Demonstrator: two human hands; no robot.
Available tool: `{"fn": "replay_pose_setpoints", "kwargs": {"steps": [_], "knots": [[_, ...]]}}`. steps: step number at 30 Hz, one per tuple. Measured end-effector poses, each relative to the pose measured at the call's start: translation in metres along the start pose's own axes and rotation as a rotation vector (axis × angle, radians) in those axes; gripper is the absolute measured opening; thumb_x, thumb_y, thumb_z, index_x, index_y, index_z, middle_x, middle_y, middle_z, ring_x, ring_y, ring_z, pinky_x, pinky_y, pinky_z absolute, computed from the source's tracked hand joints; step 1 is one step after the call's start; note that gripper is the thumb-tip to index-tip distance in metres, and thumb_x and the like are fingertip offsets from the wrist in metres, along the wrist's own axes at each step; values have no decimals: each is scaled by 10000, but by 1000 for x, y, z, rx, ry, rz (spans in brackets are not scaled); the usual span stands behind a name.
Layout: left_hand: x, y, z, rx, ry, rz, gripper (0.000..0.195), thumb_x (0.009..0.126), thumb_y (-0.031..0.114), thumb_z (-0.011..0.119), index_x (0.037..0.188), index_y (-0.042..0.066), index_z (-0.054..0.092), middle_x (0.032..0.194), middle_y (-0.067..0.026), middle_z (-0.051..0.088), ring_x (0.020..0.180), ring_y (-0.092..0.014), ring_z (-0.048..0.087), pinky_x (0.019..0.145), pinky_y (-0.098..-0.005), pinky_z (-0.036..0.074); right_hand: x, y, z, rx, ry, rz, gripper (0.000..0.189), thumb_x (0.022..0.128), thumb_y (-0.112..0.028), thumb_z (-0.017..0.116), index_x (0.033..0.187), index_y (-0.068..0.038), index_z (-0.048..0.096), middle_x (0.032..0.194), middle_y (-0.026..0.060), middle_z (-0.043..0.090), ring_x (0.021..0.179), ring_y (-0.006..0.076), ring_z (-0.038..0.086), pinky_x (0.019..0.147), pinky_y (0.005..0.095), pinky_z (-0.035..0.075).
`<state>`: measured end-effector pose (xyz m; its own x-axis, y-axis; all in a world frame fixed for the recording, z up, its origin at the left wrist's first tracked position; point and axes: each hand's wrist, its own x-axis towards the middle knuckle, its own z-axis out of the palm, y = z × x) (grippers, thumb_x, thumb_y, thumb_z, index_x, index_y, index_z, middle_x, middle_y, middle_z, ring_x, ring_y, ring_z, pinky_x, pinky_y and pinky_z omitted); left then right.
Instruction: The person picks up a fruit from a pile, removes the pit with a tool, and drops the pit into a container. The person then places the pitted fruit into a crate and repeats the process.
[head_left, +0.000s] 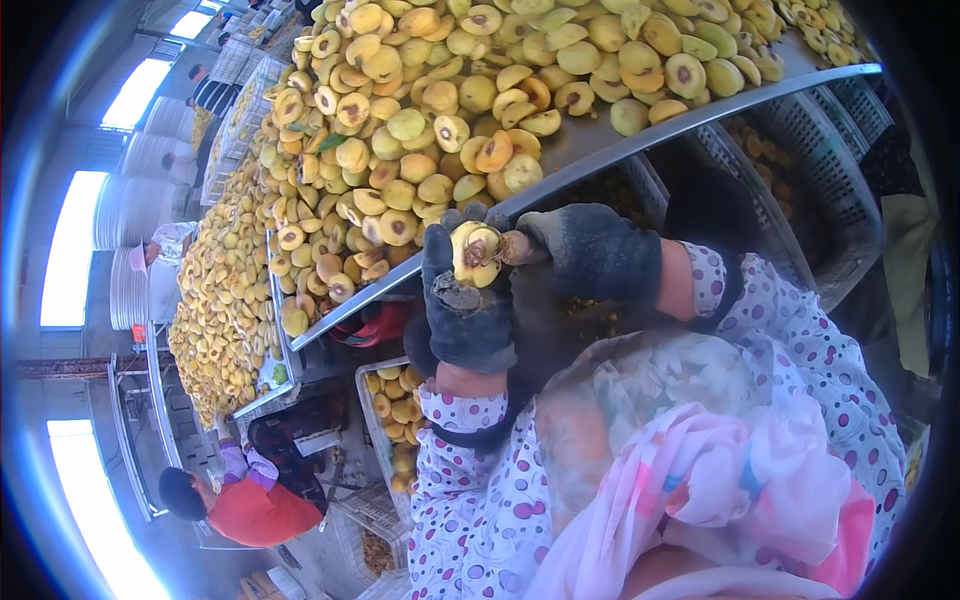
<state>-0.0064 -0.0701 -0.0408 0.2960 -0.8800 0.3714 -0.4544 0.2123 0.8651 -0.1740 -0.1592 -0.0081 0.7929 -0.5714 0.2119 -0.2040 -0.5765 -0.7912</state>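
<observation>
My left hand (471, 322), in a worn dark work glove, holds a halved yellow peach (475, 253) with its cut face and brown pit hollow turned up. My right hand (600, 247), also gloved, meets the half's right edge with bent fingers. A brownish tip shows at those fingers; whether it is a fingertip or a small tool's handle, I cannot tell. Both hands are just off the near metal rim (600, 154) of a sorting table. Beyond that rim lies a large heap of peach halves (420, 142), some cut side up, others skin up.
Below the table at right stand plastic crates (817, 180), one with fruit inside. Another crate (365, 405) of peaches is left of my left sleeve. A co-worker in a red top (259, 514) reaches to the heap's far left end. White stacks (139, 210) stand by the windows.
</observation>
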Motion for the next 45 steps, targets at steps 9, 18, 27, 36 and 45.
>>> {"fn": "replay_pose_setpoints", "kwargs": {"steps": [9,18,27,36,45], "knots": [[-17,59,19,-126,48,214,414,1016,255,536,1330,-9,484,1210,-128,584,1075,-218,603,914,-351,516,-28,1,14,105,2,-23,260,855,-282,610,994,-62,608,853,189,673,799,392,660,718,439,530],[-34,62,9,290,71,235,352,1055,191,395,1327,-25,454,1242,-156,589,1099,-249,592,995,-367,443,-32,-6,14,205,31,-151,215,898,-272,569,952,-74,632,847,180,678,817,391,658,731,445,526],[-37,83,15,70,181,245,392,1027,279,470,1266,-31,507,1193,-141,613,1054,-247,603,946,-361,465,-33,-15,25,199,-16,-57,273,818,-283,697,989,-75,651,891,169,693,857,360,670,771,407,535],[-22,84,-4,-165,65,278,320,1005,207,511,1107,-77,615,1003,-167,680,865,-220,665,782,-327,538,-39,-39,32,547,-153,-18,350,849,-257,702,1083,-3,644,949,121,719,866,205,683,843,327,517],[-33,55,-29,-199,79,137,292,991,200,500,1062,-52,628,978,-172,683,852,-244,660,804,-323,518,-22,41,57,137,-679,127,223,847,-233,662,944,-33,670,891,135,678,832,250,658,757,362,519]]}}
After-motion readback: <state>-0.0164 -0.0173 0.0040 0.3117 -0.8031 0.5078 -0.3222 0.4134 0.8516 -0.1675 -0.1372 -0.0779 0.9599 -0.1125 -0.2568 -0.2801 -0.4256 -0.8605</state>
